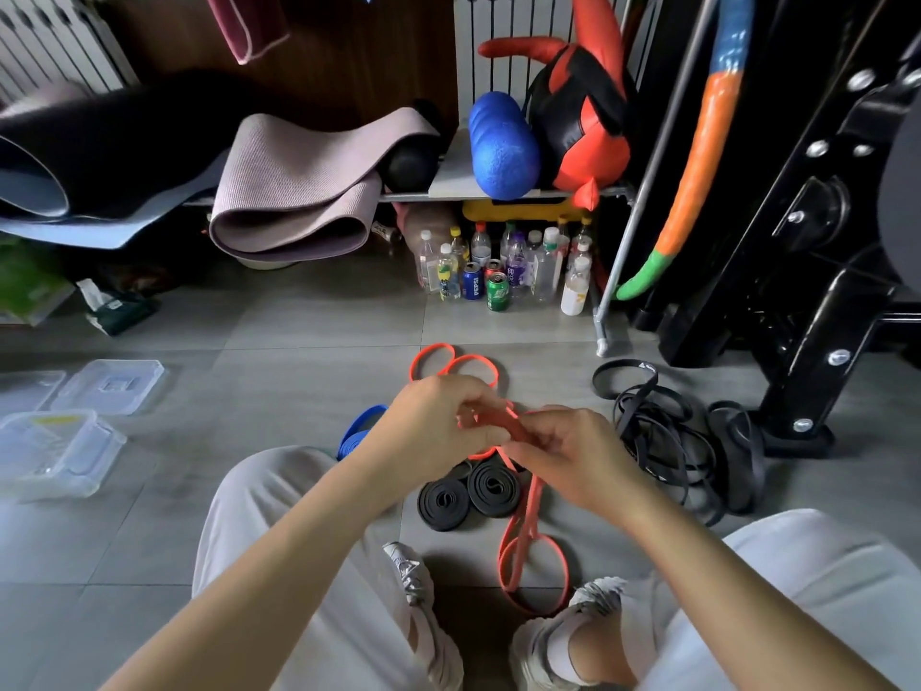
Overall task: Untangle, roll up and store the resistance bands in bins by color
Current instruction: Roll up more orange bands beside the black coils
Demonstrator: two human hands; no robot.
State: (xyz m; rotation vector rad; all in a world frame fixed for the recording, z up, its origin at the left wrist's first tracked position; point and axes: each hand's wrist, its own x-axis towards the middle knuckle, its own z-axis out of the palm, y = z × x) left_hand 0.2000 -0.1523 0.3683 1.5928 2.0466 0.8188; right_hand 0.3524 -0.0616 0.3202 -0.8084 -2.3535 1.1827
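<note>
Clear bin [60, 466], lid [112, 386] behind, orange band [511, 425] pinched

Orange resistance band [533, 496] and rolled black bands [443, 503]: matt, smooth rubber. Storage bins [94, 441]: clear, glossy plastic; floor tiles [309, 331]: smooth grey with a faint sheen. Folded yoga mat [299, 192]: finely ribbed matt surface; foam roller [503, 147]: blue, pebbled foam.

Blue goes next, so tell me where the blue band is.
Head view: the blue band lies on the floor just left of the left hand, partly behind the left knee.
</note>
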